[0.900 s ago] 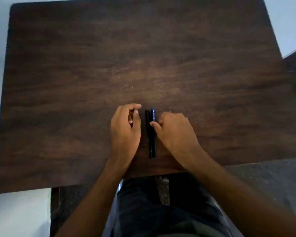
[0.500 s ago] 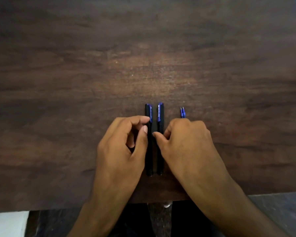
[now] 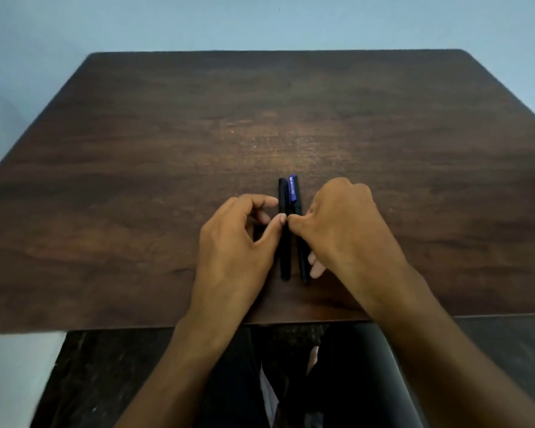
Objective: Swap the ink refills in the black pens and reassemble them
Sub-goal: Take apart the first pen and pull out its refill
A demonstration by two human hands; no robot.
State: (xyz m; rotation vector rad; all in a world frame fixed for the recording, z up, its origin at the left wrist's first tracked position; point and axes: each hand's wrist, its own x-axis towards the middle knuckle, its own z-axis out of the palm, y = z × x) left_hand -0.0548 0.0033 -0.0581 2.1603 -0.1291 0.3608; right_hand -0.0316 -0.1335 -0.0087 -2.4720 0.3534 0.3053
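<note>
Dark wood worktop [image 3: 136, 211], pale blue wall behind. Two black pens [image 3: 291, 230] were laid side by side, long axes pointing away, flanked by both hands: left hand [image 3: 238, 242] thumb touching, right hand [image 3: 343, 230] fingers curled around the right pen.

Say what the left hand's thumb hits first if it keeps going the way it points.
The left pen: the left hand has its thumb tip seemingly touching that barrel already, with the right hand's thumb just beyond. Depth unclear.
</note>
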